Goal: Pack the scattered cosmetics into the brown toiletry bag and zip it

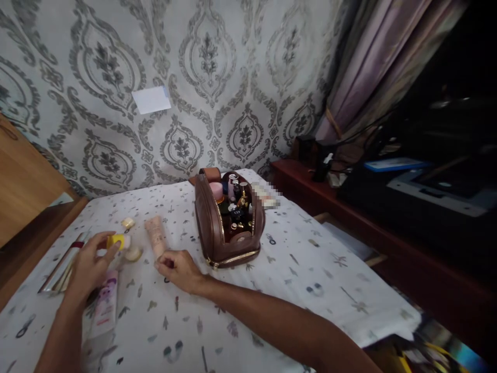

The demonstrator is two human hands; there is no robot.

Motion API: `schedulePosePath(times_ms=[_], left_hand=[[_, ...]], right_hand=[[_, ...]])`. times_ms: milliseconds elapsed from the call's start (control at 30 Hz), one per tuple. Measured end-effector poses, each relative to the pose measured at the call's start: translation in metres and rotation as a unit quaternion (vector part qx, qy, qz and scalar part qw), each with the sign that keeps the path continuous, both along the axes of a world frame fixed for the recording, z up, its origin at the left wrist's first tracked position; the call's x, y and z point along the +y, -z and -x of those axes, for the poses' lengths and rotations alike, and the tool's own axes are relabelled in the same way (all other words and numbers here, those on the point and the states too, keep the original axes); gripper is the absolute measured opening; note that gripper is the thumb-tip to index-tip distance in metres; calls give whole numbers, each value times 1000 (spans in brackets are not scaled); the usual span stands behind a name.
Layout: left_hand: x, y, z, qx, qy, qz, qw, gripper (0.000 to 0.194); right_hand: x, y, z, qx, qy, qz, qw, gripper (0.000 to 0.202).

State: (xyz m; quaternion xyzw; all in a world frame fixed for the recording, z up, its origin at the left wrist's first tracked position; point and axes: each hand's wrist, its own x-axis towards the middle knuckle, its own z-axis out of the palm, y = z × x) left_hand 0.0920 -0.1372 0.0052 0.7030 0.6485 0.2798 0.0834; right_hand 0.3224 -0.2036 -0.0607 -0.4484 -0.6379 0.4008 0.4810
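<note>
Left hand (90,261): fingers pinching small yellow item (119,240), left side of table (279,300). Right hand (180,268): fingers curled at near end of beige tube (154,233), can't tell if gripping. Brown bag (204,223), unzipped, right of tube.

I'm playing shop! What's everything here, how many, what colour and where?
Bag: 1, brown, centre
Bottles and jars: several, mixed colours, in bag
Small tube: 1, peach, left of bag
Squeeze tube: 1, white-purple, lower left
Round item: 1, yellow, left
Small items: 2, cream, near round item
Long pack: 1, silvery, far left
Blurred item: 1, pale, beside bag
Tablecloth: 1, white patterned, below
Wallpaper: 1, grey, behind
Card: 1, white, on wallpaper
Curtain: 1, mauve, upper right
Wooden panel: 1, brown, left edge
Furniture: 1, dark red, right
Clutter: can't count, mostly dark, right
Left hand: 1, bare, holding round item
Right hand: 1, bare, at small tube's end
</note>
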Motion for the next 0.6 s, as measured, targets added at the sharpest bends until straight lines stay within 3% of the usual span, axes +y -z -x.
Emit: schedulePosePath(times_ms=[67,200,300,400,600], left_hand=[[-2,-2,-4,-77,75,15,994,51],[-16,-7,-22,-106,201,98,969,50],[-25,-11,-37,-85,269,125,951,47],[-30,-13,-49,-65,312,116,941,43],[-32,-12,-58,-47,329,74,940,41]], right_hand=[[-1,-2,-1,0,5,15,1000,9],[-3,-7,-3,-9,-5,18,1000,53],[-4,-9,-4,-30,-7,-9,999,60],[-4,-8,-3,-42,-5,-33,999,56],[-2,-6,-3,-44,8,-14,999,52]])
